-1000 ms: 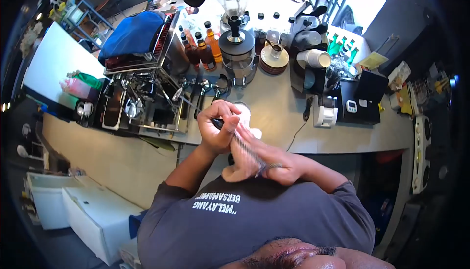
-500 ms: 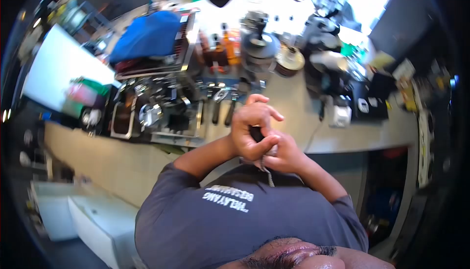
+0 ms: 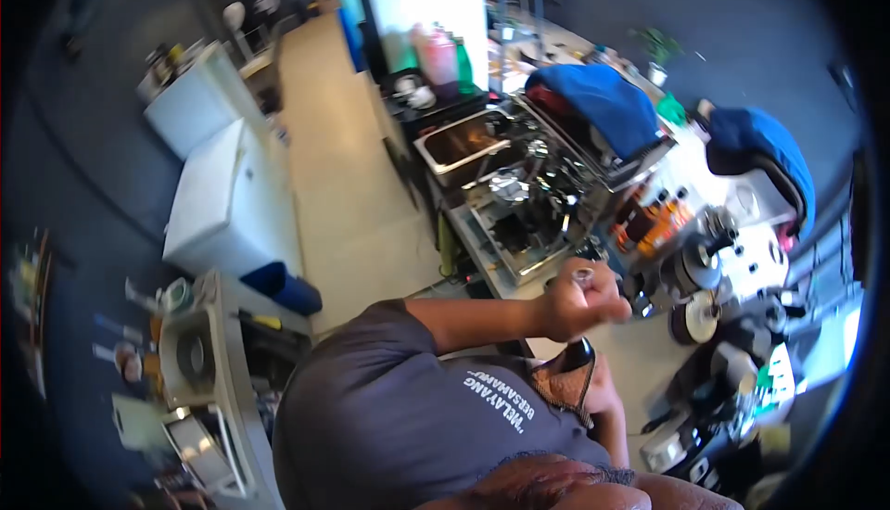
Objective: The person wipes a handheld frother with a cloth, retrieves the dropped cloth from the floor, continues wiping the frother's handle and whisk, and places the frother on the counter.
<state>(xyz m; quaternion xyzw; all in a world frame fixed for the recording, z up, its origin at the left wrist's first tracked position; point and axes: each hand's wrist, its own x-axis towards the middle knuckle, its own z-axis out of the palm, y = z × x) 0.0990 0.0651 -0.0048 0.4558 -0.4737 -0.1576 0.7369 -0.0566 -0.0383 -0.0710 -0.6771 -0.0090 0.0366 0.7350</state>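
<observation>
My left hand (image 3: pixel 586 304) is closed in a fist, raised over the counter's front edge, with a small shiny thing (image 3: pixel 582 275) showing at its top that is too blurred to name. My right hand (image 3: pixel 604 388) is lower and nearer my chest, fingers wrapped round a brown cloth (image 3: pixel 561 385) with a dark edge. A smooth black rounded piece (image 3: pixel 577 353) stands up out of the cloth; its lower part is hidden. The two hands are apart.
Ahead, a steel tray (image 3: pixel 528 232) holds metal utensils, beside a brown-filled pan (image 3: pixel 464 144). Orange bottles (image 3: pixel 663 223) and a grey-topped grinder-like machine (image 3: pixel 697 264) stand farther right. White chest units (image 3: pixel 218 199) and a sink (image 3: pixel 190 348) are on the left.
My hands were together round a dark thing and have come apart, the left now a raised fist, the right holding the cloth. The view has swung left.
</observation>
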